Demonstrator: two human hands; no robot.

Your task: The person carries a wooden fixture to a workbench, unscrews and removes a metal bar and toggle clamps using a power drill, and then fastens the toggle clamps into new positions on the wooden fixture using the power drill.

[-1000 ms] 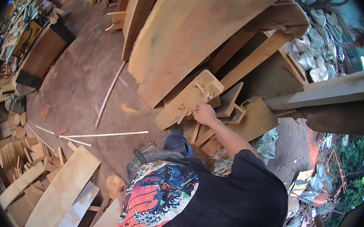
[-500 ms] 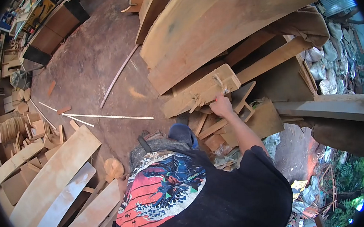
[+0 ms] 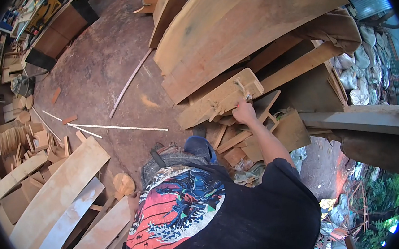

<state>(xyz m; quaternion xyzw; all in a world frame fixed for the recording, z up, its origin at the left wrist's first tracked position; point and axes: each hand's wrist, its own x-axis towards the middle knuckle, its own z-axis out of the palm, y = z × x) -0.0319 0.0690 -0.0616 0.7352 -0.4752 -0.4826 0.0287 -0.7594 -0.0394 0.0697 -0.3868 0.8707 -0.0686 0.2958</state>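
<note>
Your right hand (image 3: 244,113) is at the near edge of the dusty wooden block (image 3: 225,95), just below its metal fitting (image 3: 246,93). Fingers curled in; can't tell if they pinch something or only touch the edge. Left hand's out of view, so can't tell its grip. That fitting sits toward the block's right end, a second knob (image 3: 214,108) nearer its middle. Beyond the block: large wooden panel (image 3: 252,20). Nearer you than the block, offcuts (image 3: 236,139) in a heap. Left of the block, white strips (image 3: 119,127) on the floor (image 3: 87,87); lower left of it, long boards (image 3: 62,186).
</note>
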